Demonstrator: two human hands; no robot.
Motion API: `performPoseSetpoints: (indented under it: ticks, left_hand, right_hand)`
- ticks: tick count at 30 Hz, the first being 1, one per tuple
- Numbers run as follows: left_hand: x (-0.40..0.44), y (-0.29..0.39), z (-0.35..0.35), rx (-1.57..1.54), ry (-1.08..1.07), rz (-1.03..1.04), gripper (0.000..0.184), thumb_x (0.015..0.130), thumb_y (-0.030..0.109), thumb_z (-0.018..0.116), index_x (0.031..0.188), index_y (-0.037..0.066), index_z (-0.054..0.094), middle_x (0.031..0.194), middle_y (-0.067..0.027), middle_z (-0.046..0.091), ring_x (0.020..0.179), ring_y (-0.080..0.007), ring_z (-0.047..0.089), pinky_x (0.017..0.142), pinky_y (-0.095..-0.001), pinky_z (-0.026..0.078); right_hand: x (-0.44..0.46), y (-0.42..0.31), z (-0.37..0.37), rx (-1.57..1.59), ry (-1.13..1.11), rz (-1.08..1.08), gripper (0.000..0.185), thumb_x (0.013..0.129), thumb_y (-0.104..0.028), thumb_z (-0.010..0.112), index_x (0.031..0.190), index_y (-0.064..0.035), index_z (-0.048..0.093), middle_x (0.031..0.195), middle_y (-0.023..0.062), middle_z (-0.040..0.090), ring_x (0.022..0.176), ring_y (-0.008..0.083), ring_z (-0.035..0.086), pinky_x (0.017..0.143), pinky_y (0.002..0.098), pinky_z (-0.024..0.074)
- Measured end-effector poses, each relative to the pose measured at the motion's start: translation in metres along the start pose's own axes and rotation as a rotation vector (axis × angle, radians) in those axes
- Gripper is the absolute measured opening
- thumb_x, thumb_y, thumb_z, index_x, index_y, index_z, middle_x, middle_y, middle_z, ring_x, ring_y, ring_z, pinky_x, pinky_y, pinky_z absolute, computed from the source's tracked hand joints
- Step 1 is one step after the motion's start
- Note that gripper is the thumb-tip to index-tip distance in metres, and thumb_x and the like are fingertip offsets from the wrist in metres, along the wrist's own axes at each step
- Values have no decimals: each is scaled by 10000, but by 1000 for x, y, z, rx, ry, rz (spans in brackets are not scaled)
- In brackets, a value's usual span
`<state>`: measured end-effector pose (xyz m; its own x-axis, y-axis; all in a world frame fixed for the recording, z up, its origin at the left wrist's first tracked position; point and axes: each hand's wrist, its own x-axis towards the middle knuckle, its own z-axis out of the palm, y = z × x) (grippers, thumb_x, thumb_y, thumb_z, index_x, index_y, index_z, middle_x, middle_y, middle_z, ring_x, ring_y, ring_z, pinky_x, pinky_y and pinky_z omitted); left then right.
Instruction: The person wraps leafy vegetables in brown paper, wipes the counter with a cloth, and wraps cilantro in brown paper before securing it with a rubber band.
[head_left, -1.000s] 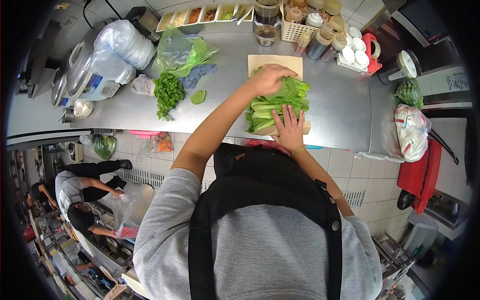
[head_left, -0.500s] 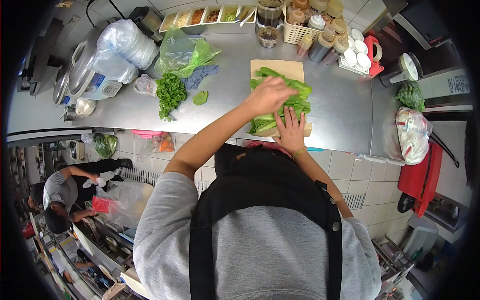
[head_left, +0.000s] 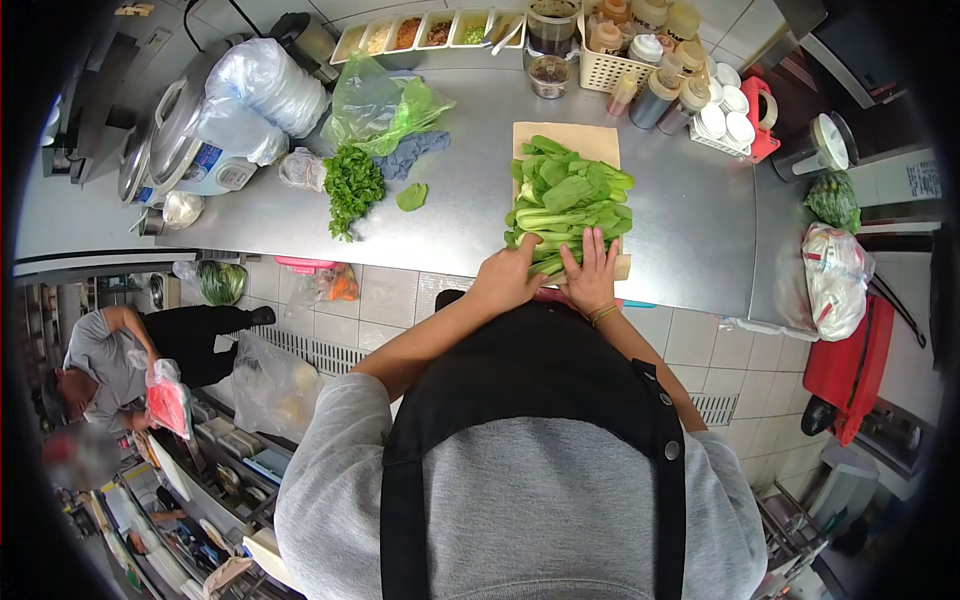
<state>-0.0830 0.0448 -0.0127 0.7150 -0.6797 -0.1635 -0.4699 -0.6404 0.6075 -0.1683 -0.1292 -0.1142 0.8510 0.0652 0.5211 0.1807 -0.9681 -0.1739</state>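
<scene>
A pile of leafy greens with long pale stems (head_left: 570,195) lies across a light brown board (head_left: 605,145) on the steel counter. At the pile's near left edge, my left hand (head_left: 505,278) has its fingers bent against the stems; part of them is hidden. My right hand (head_left: 591,275) rests palm down on the near stems, fingers spread. To the left on the counter are a single green leaf (head_left: 411,197) and a bunch of curly herbs (head_left: 353,190).
Behind the herbs lie a green plastic bag (head_left: 375,105) and a blue cloth (head_left: 412,152). Topping trays (head_left: 437,32), a basket of sauce bottles (head_left: 610,72) and white-lidded containers (head_left: 725,120) line the back. Another person (head_left: 110,340) is at the left.
My left hand has come down from above the greens to their near left edge, leaving more leaves visible. My right hand stays on the stems. The other person has lifted a red bagged item.
</scene>
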Motion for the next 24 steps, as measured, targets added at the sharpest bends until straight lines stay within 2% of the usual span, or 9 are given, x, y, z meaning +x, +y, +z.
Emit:
performPoseSetpoints:
  ticks: [6,8,11,13,14,15,18,20,24]
  left_hand:
    - [4,-6,-6,-1,101,132,438,804,159,638,1162,57,407,766,-135,639,702,-336,636,624,-415,504]
    - [7,-13,-8,-134,243,128,394,830,108,613,1159,50,405,741,-135,621,671,-323,631,580,-388,491]
    - [12,-11,-40,-304,271,17,366,833,99,612,1136,34,417,698,-154,605,585,-315,607,531,-386,467]
    - [11,-2,-73,-317,300,-1,408,806,105,663,1135,46,429,685,-122,606,548,-244,598,505,-344,450]
    - [11,2,-87,-301,354,28,468,770,119,721,1145,51,449,717,-49,624,559,-64,520,507,-236,425]
    - [11,13,-104,-301,352,31,468,770,119,721,1145,51,449,717,-49,624,559,-64,520,507,-236,425]
    - [14,47,-145,-185,382,160,544,706,160,785,1137,60,468,759,-58,643,589,-77,535,540,-243,443]
    - [30,66,-144,-190,294,317,601,653,195,817,1129,65,474,830,-100,664,647,-165,607,582,-301,477]
    - [85,100,-85,-8,43,529,653,574,164,826,1105,51,464,806,-171,643,791,-373,635,666,-428,502]
  right_hand:
    - [-2,2,6,27,60,0,797,670,-245,688,1370,-249,306,1426,243,241,1330,421,246,1034,659,170]
    - [-6,3,6,12,58,1,794,670,-243,688,1368,-248,308,1424,244,242,1327,422,250,1032,659,178]
    - [-4,2,4,27,56,11,792,673,-251,690,1367,-252,309,1421,241,248,1325,417,252,1025,661,190]
    - [-5,1,4,4,19,6,762,691,-258,679,1365,-252,323,1425,236,246,1333,401,247,1018,665,198]
    - [-5,1,3,2,20,10,762,691,-258,679,1365,-252,323,1425,236,246,1333,401,247,1018,665,198]
    - [-4,1,2,-18,7,2,741,705,-262,670,1364,-250,331,1429,232,244,1337,393,244,1016,666,199]
    - [-3,0,0,-28,-8,-7,707,729,-271,652,1364,-243,342,1438,224,237,1342,381,240,1010,671,200]
    - [-2,0,0,-18,-10,-12,694,739,-277,645,1364,-240,345,1443,222,232,1344,377,239,1007,674,200]
    - [-8,2,8,-52,-26,-25,671,745,-305,643,1348,-232,358,1405,212,269,1318,379,271,994,698,197]
